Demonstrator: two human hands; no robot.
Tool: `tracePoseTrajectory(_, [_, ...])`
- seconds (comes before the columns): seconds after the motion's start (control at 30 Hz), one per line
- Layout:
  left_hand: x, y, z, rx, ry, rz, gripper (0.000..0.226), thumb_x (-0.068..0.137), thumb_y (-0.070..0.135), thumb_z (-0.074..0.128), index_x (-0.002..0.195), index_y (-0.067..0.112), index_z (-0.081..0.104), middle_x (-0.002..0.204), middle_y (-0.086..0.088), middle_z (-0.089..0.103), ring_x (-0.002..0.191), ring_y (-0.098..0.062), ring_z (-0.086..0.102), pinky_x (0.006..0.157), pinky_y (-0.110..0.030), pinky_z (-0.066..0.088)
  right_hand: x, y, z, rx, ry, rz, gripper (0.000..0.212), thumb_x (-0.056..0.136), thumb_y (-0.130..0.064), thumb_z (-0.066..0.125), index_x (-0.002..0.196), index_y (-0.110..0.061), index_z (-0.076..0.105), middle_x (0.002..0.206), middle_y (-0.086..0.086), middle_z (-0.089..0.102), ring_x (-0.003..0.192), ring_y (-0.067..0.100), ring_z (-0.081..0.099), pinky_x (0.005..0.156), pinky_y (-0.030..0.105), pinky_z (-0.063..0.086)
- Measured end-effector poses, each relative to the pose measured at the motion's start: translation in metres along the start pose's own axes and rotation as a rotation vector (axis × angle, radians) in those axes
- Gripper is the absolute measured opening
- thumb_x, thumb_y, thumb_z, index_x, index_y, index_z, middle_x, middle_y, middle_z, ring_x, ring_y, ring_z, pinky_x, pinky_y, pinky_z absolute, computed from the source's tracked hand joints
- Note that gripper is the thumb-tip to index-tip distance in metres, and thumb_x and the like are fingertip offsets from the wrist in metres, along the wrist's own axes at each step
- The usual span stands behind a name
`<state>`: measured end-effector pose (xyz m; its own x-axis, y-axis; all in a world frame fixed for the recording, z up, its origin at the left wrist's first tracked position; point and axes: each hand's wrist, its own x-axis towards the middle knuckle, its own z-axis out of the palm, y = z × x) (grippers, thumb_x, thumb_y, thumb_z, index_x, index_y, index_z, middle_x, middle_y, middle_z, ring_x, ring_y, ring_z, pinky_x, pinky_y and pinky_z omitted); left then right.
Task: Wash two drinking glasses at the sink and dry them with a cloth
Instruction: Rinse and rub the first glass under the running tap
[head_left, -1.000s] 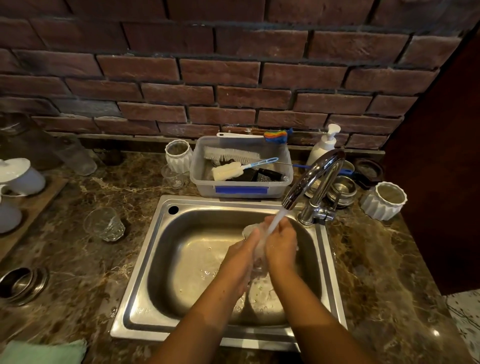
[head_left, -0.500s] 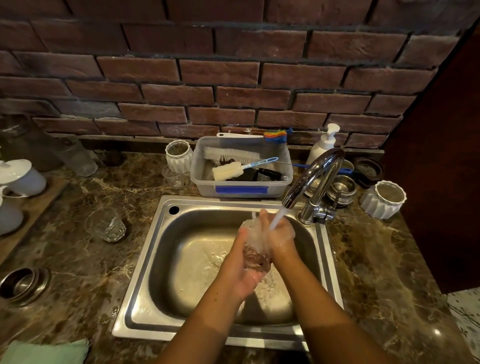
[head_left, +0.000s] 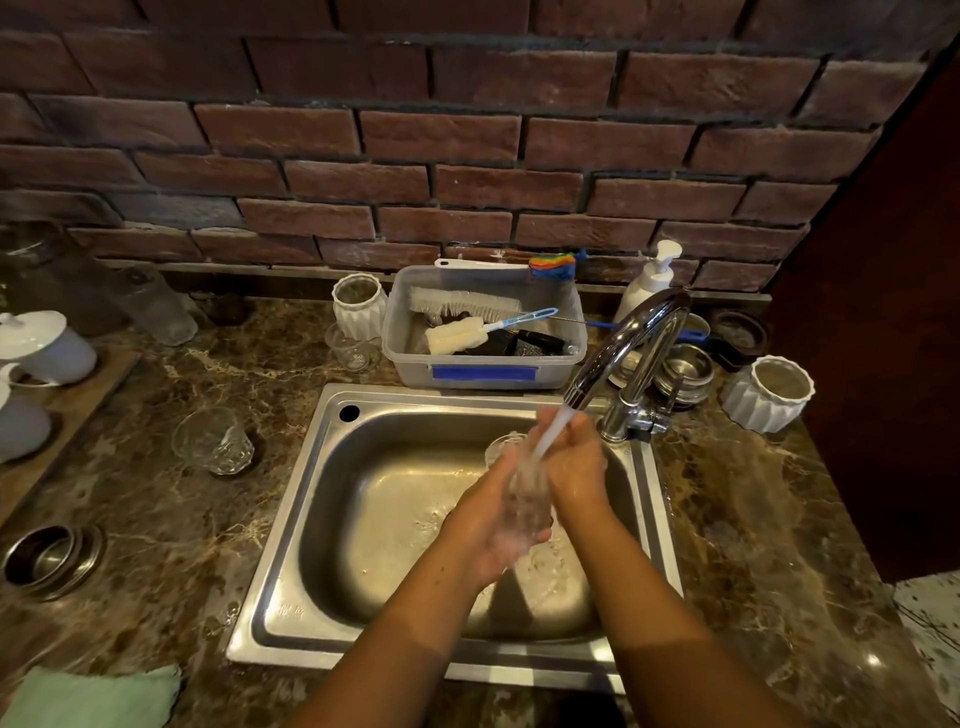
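**Rinsing glass one under the tap, both hands on it**

We see the held glass (head_left: 525, 501) over the sink (head_left: 291, 519), right of frame centre, directly under the stream (head_left: 551, 431) from the tap (head_left: 626, 353). It sits between the two hands. The left hand (head_left: 488, 530) is on its lower-left side, fingers curled under and round the base end. The right hand (head_left: 579, 460) is on its upper-right side, up against the glass. Splash hides its fingers, so we cannot tell if they wrap the glass or lie flat on it.

The long axis looks tilted, running from lower centre up toward the spout, with what seems to be a rim edge showing at the upper left of the hands. It is blurred, so that is low confidence.

We judge this as the rinse of the first glass, early in the task. The second glass (head_left: 213, 441) stands on the counter (head_left: 208, 545) left of the sink, well apart from both hands. The cloth (head_left: 93, 696) lies at the lower left corner of the frame.

Both are to the left, so the left hand is the nearer one for either reach. The wet glass is a slip risk.
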<state>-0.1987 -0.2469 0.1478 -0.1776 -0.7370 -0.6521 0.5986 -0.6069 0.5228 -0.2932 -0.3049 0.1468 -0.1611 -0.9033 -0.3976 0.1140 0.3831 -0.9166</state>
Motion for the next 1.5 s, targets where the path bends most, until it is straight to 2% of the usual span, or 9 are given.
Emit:
tracePoseTrajectory(0.2, [-0.001,0.002,-0.01,-0.255,0.026,-0.055,0.045,0.098,0.044,0.057,0.124,0.008,0.066,0.119,-0.019,0.069,0.113,-0.034,0.065,0.086,-0.048,0.056,-0.032,0.026,0.018,-0.508,-0.187,-0.149,0.046,0.097,-0.046,0.051,0.141,-0.034,0.041,0.126,-0.004,0.045,0.104,0.013,0.054,0.083,0.028,0.044])
tracePoseTrajectory(0.4, [0.002,-0.003,-0.015,-0.329,0.023,-0.055,0.056,0.094,0.046,0.062,0.132,0.004,0.061,0.129,-0.023,0.067,0.126,-0.036,0.06,0.114,-0.049,0.041,-0.013,0.0,0.014,-0.904,-0.241,-0.212,0.027,0.095,-0.053,0.046,0.102,-0.028,0.05,0.098,0.005,0.056,0.078,0.013,0.056,0.06,0.027,0.042])
tracePoseTrajectory(0.77, [-0.002,0.002,-0.012,0.161,-0.026,-0.052,0.056,0.084,0.041,0.074,0.129,0.012,0.058,0.122,-0.025,0.064,0.094,-0.04,0.069,0.091,-0.05,0.059,0.009,-0.013,0.008,-0.513,-0.076,-0.123,0.017,0.103,-0.028,0.045,0.093,-0.02,0.056,0.076,-0.006,0.054,0.069,0.006,0.053,0.051,0.01,0.036])
tracePoseTrajectory(0.9, [0.001,-0.003,-0.004,0.009,0.035,-0.02,0.05,0.09,0.05,0.065,0.12,0.01,0.066,0.116,-0.022,0.07,0.111,-0.034,0.062,0.106,-0.046,0.046,-0.006,-0.007,0.0,-0.126,-0.041,-0.013,0.017,0.101,-0.029,0.051,0.092,-0.027,0.065,0.088,-0.002,0.064,0.082,0.013,0.061,0.056,0.021,0.045])
tracePoseTrajectory(1.0, [0.002,0.001,-0.007,-0.138,0.0,0.001,0.052,0.095,0.049,0.057,0.123,0.006,0.067,0.122,-0.025,0.069,0.123,-0.037,0.06,0.113,-0.049,0.04,-0.021,0.012,0.005,-0.278,-0.155,0.068,0.022,0.104,-0.042,0.04,0.112,-0.028,0.054,0.102,0.003,0.063,0.086,0.011,0.061,0.067,0.025,0.05])
tracePoseTrajectory(1.07, [0.002,0.008,-0.012,-0.154,0.021,0.004,0.052,0.096,0.049,0.057,0.12,0.004,0.069,0.118,-0.025,0.071,0.118,-0.038,0.063,0.109,-0.052,0.044,-0.031,0.025,0.01,-0.234,-0.232,-0.023,0.029,0.104,-0.041,0.041,0.131,-0.031,0.043,0.119,0.0,0.057,0.095,0.004,0.058,0.084,0.029,0.049])
tracePoseTrajectory(1.17, [-0.002,0.011,-0.013,-0.201,-0.001,-0.024,0.051,0.098,0.046,0.057,0.121,0.002,0.068,0.112,-0.023,0.074,0.108,-0.035,0.069,0.096,-0.047,0.053,-0.035,0.025,0.012,-0.186,-0.242,-0.037,0.041,0.097,-0.036,0.057,0.135,-0.028,0.042,0.124,0.003,0.056,0.099,0.007,0.06,0.075,0.022,0.048])
tracePoseTrajectory(1.3, [-0.004,0.008,-0.013,-0.2,-0.026,-0.032,0.054,0.093,0.048,0.063,0.125,0.004,0.068,0.115,-0.019,0.073,0.108,-0.028,0.065,0.091,-0.036,0.049,-0.023,0.001,0.007,-0.432,-0.197,-0.085,0.029,0.086,-0.047,0.066,0.104,-0.025,0.059,0.095,0.001,0.066,0.088,0.019,0.066,0.068,0.03,0.053])
tracePoseTrajectory(1.5, [-0.002,-0.01,-0.018,-0.165,-0.059,-0.079,0.063,0.091,0.058,0.058,0.115,0.0,0.069,0.096,-0.018,0.068,0.074,-0.021,0.06,0.059,-0.027,0.049,-0.008,-0.017,0.005,-0.203,-0.1,0.022,0.019,0.091,-0.03,0.068,0.082,-0.014,0.061,0.077,0.002,0.063,0.073,0.018,0.063,0.059,0.027,0.045])
